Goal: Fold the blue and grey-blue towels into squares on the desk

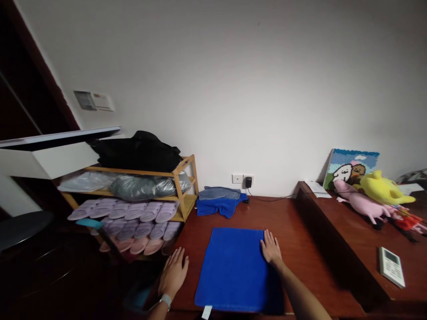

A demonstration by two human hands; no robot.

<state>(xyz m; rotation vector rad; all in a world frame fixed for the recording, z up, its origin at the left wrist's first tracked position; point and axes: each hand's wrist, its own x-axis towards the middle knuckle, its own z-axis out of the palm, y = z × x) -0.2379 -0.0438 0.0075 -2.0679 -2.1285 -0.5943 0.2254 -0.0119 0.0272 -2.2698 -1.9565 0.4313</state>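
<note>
A blue cloth (235, 271) lies spread out on the reddish-brown wooden table (283, 218), with a white tag at its lower left corner. My right hand (271, 248) rests flat on the cloth's upper right edge, fingers stretched out. To the left of the cloth, my left hand (174, 272) lies palm down at the table's left edge, holding nothing, with a band on its wrist. Behind the spread cloth, near the wall, sit a crumpled blue cloth (218, 207) and a grey one (218, 193).
At the left, a wooden rack (182, 189) holds slippers (128, 211), plastic-wrapped items and a black bag (140, 151). On the raised surface at right are plush toys (383, 189), a picture (350, 169) and a white remote (391, 266). A black plug (248, 182) sits in the wall socket.
</note>
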